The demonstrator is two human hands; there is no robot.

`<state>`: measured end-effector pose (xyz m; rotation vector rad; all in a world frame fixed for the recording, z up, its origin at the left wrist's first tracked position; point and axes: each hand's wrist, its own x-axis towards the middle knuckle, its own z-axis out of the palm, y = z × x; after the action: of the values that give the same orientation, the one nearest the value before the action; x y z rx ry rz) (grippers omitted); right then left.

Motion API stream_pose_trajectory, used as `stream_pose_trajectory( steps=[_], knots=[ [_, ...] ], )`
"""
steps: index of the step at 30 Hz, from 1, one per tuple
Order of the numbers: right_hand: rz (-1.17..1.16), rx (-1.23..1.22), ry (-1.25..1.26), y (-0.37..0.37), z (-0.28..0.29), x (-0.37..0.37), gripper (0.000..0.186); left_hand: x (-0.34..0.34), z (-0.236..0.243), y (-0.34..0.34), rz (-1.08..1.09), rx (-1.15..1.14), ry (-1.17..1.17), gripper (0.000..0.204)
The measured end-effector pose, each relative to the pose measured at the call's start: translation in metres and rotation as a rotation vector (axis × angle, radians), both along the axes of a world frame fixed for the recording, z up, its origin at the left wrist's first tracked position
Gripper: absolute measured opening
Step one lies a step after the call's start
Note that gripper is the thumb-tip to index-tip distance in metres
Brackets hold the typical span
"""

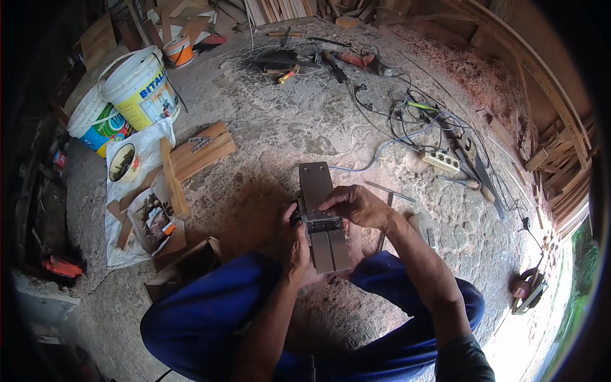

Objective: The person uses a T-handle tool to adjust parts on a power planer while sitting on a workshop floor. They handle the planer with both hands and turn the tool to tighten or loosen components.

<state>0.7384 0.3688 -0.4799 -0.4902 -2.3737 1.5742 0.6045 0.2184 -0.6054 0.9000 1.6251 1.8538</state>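
Note:
An electric hand planer (314,181) is turned sole up between my knees, its two flat metal sole plates facing me. The dark cutter block (324,225) crosses the gap between the plates. My left hand (297,247) is closed around the planer's left side, thumb near the cutter block. Over the far plate, just beyond the cutter block, my right hand (358,207) has its fingers bent and pinched together. Whatever lies between those fingertips is hidden or too small to name. A thin metal rod (390,191) rests on the ground to the right.
Power cords tangle around a white socket strip (440,160) at the right, near a handsaw (482,169). At left, a white sack (118,239) bears wood pieces, a bowl (125,163) and a bag of hardware (151,224). Plastic buckets (139,89) stand behind it.

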Motion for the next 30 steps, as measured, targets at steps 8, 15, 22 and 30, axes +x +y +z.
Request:
stream_pose_trajectory(
  steps=[8,15,22,30],
  knots=[
    [0.002,-0.352,-0.021,-0.019,0.013,-0.003,0.015,-0.001,0.007,-0.001,0.010,0.030,0.058,0.052],
    [-0.044,-0.060,-0.079,-0.022,-0.001,-0.003,0.015,-0.004,-0.001,0.001,0.017,0.049,0.114,0.050],
    [-0.021,0.467,-0.054,-0.043,-0.011,-0.017,0.011,-0.004,0.005,-0.002,0.060,0.002,0.195,0.048],
    [0.012,0.638,-0.061,-0.051,-0.013,-0.020,0.009,-0.003,0.016,-0.005,0.056,0.007,0.216,0.045]
  ],
)
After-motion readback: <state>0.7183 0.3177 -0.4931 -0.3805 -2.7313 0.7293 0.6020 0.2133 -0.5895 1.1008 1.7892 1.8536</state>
